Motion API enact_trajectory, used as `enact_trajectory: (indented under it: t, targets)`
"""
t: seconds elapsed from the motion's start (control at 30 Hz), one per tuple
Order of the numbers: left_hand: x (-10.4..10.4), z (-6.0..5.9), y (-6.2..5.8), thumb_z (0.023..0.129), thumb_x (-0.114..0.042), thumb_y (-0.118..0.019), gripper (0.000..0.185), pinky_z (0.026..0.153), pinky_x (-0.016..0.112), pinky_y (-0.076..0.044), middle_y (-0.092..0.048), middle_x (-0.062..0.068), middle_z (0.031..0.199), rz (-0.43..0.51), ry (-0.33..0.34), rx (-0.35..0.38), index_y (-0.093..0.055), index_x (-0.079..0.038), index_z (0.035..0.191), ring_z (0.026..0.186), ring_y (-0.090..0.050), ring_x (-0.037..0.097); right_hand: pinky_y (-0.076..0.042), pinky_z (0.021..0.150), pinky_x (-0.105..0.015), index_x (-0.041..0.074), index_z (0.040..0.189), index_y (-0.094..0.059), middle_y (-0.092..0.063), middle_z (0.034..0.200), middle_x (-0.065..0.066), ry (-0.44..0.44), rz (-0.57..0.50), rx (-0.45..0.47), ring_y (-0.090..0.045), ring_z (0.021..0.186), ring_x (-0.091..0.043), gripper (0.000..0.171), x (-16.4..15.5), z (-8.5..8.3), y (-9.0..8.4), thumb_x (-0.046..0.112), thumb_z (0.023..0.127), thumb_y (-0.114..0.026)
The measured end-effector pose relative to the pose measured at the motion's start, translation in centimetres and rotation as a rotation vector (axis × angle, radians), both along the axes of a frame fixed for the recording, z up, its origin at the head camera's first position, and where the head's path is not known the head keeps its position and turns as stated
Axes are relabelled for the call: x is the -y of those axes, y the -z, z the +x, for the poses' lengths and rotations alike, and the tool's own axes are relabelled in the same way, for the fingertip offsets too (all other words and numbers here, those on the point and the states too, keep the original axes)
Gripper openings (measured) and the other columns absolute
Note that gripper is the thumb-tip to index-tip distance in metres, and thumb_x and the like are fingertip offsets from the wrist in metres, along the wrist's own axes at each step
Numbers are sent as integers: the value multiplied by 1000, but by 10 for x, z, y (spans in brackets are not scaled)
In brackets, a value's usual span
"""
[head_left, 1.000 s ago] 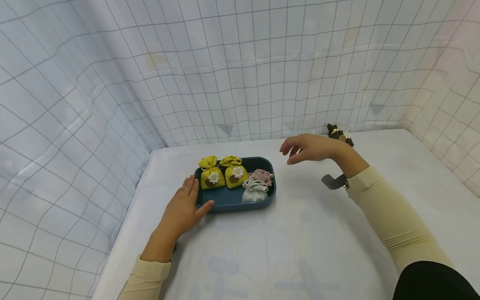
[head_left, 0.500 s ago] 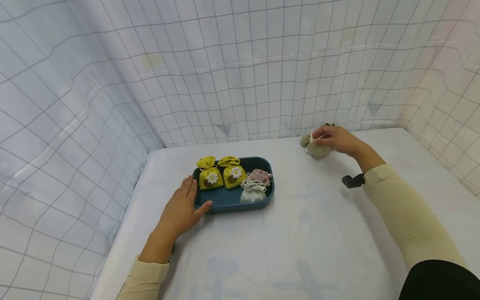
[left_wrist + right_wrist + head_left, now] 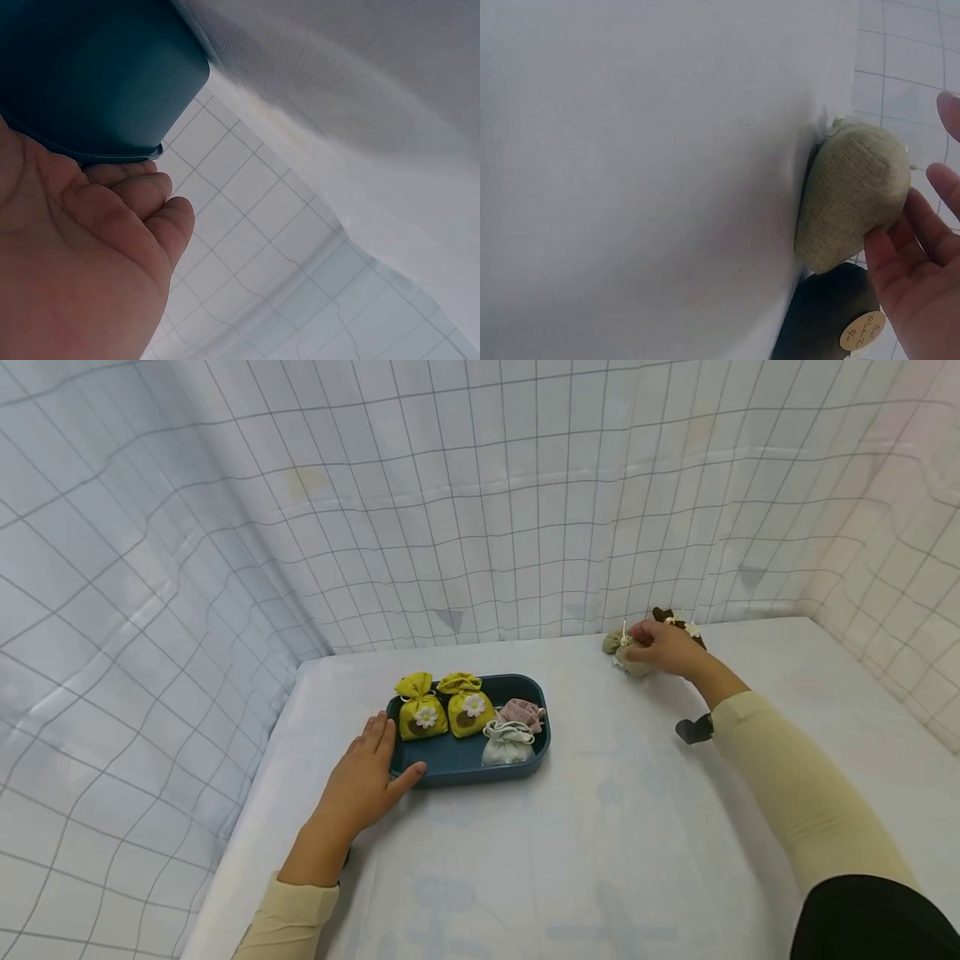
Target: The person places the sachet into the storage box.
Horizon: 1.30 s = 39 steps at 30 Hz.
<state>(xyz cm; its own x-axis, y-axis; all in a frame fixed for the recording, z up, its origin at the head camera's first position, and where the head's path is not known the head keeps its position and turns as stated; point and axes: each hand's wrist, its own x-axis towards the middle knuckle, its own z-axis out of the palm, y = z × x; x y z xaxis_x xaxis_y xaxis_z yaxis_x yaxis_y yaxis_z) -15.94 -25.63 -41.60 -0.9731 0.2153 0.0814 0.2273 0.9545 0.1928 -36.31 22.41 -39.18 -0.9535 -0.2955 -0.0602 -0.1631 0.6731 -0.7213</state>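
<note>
The right hand [image 3: 663, 647] reaches to the far side of the table [image 3: 615, 827] and lies on an olive pouch [image 3: 628, 658], a small plump bag of coarse, burlap-like weave gathered at the neck with a pale string. The right wrist view shows the fingers [image 3: 900, 247] only loosely bent, touching the pouch's side rather than closed round it, and the pouch resting on the white cloth. Just behind it, touching or nearly so, is a dark brown pouch [image 3: 678, 625]; the wrist view shows a round tan tag [image 3: 861, 331] with writing on it, which the head view is too small to make out.

The left hand [image 3: 365, 781] lies flat on the table at the near left corner of a tray [image 3: 457, 764], fingers straight and the thumb along the front wall. The tray is dark teal, smooth and matte, oblong with rounded corners. The left wrist view shows only its curved outer wall [image 3: 97, 82] and thin lip above the fingertips [image 3: 150, 195], not the contents.

From the head view, four pouches sit in the tray: two yellow pouches [image 3: 442, 712] upright at the back left, each with a white daisy, a pink pouch [image 3: 521, 712] at the back right, and a white pouch [image 3: 508, 743] in front of it. A gridded white curtain [image 3: 480, 502] hangs in soft folds round the table.
</note>
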Motion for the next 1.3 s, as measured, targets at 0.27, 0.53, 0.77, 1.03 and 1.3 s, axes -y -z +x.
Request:
enact_trajectory:
  t: [0.27, 0.53, 0.77, 1.03, 1.3]
  targets:
    - [-1, 0, -2, 97, -62, -50, 96, 117, 55, -18, -11, 24, 162, 7, -11, 11, -19, 8, 155, 149, -11, 39, -21, 108, -67, -9, 130, -54, -55, 129, -27, 38, 198, -116, -51, 118, -43, 54, 11, -4, 4, 25, 92, -71]
    - [-1, -2, 0, 96, -69, -43, 101, 117, 55, -18, -10, 24, 163, 6, -5, 15, -19, 8, 155, 149, -10, 39, -39, 95, -59, -8, 124, -58, -59, 121, -25, 78, 295, -167, -54, 105, -39, 51, 17, -5, 10, 26, 88, -73]
    - [-1, -2, 0, 96, -69, -43, 100, 117, 55, -19, -10, 24, 163, 5, -5, 20, -19, 8, 155, 149, -11, 39, -48, 80, -54, -1, 121, -60, -55, 117, -21, 129, 432, -229, -54, 99, -39, 53, 24, -10, 21, 34, 84, -76]
    - [-2, 0, -1, 96, -68, -43, 99, 117, 55, -20, -10, 24, 163, 8, -10, 19, -18, 8, 155, 149, -11, 39, -47, 82, -64, 0, 123, -56, -51, 122, -21, 168, 492, -257, -49, 110, -48, 56, 29, -16, 27, 34, 83, -77]
    - [-1, 0, 0, 97, -65, -47, 98, 116, 56, -22, -11, 24, 163, 16, -9, 11, -19, 8, 155, 149, -12, 39, -45, 84, -67, -1, 121, -57, -52, 123, -23, 163, 502, -279, -49, 110, -47, 46, 32, -16, 26, 24, 85, -74]
